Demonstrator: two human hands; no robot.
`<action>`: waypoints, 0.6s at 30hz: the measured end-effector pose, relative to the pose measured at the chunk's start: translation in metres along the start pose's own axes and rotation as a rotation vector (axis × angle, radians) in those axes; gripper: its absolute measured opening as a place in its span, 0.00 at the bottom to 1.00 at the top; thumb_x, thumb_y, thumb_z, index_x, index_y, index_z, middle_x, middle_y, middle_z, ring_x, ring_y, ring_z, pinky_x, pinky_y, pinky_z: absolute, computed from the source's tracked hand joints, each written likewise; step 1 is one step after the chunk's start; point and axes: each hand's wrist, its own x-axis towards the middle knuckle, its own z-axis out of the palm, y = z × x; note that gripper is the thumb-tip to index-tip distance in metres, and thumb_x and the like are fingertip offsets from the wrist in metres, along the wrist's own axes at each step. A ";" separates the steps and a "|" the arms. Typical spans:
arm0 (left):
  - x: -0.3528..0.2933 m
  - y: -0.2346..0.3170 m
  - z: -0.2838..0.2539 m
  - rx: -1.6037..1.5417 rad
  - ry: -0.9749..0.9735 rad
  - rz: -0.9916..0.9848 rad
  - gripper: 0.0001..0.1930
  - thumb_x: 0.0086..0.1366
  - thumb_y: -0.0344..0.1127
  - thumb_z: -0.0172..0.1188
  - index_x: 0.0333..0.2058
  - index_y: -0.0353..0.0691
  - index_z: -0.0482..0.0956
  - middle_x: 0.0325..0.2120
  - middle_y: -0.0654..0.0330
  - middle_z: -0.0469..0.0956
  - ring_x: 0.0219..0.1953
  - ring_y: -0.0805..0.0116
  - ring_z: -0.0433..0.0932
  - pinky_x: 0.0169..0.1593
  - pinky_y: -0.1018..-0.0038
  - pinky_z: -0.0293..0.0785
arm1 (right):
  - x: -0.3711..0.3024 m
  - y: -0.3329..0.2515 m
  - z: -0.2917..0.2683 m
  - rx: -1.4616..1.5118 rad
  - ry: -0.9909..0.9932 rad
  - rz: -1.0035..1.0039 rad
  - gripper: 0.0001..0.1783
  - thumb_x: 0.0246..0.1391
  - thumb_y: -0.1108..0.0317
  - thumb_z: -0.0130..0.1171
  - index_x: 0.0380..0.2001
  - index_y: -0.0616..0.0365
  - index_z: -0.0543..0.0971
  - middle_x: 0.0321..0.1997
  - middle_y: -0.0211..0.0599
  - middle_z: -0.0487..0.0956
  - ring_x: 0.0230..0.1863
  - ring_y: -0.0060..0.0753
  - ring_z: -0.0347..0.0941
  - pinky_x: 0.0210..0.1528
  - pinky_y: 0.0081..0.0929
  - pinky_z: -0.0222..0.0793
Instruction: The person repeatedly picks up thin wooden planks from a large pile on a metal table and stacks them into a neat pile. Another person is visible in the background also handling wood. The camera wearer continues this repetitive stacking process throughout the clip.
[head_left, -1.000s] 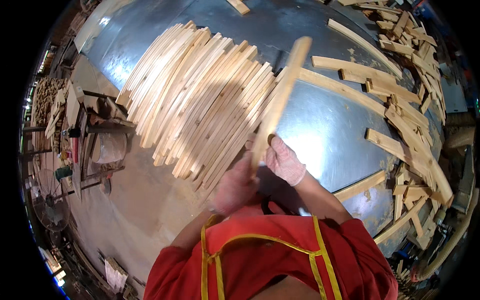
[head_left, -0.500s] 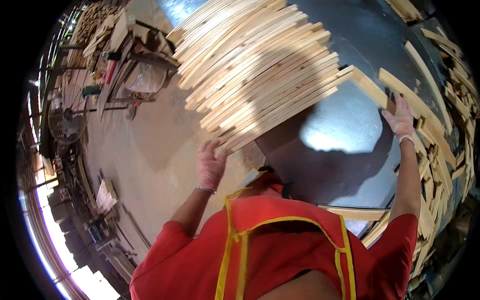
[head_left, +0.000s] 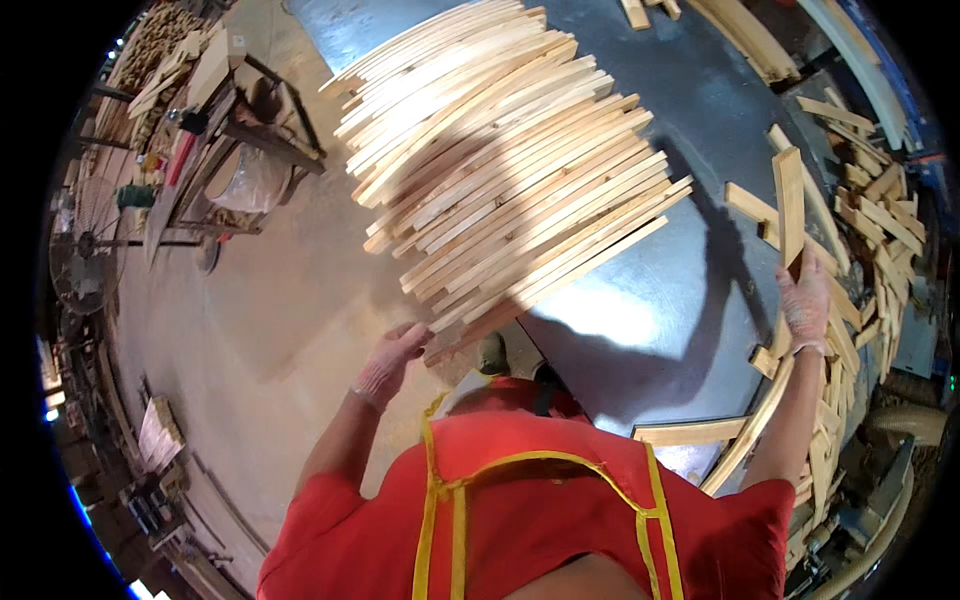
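Observation:
A row of long pale wooden strips [head_left: 520, 190] lies side by side across the blue-grey tabletop, with their left ends jutting past its edge. At the nearest left ends is my left hand [head_left: 390, 364], in a pale glove, its fingers stretched out with the tips against or just beside the strip ends. My right hand [head_left: 804, 308], gloved too, is closed around the lower end of a short wooden board [head_left: 789, 200] at the table's right side. That board points away from me, tilted up over other pieces. The fingers under it are partly hidden.
Loose wooden pieces [head_left: 880, 230] are heaped along the right side. A board [head_left: 690, 432] lies near the table's front edge. At the left stand a wooden stand with a plastic bag [head_left: 250, 182] and a fan [head_left: 88, 250]. My shoe [head_left: 492, 352] shows below.
My right hand has taken hold of a board and turned it to point away from me. My left hand has stayed by the strip ends, slightly lower. The whole view has shifted.

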 end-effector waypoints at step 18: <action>0.017 0.086 0.069 0.381 -0.356 0.463 0.29 0.71 0.42 0.65 0.65 0.34 0.74 0.42 0.42 0.85 0.42 0.56 0.87 0.46 0.60 0.82 | -0.108 -0.258 0.181 1.015 -0.416 0.418 0.24 0.71 0.49 0.55 0.50 0.61 0.79 0.37 0.36 0.80 0.37 0.29 0.75 0.42 0.30 0.74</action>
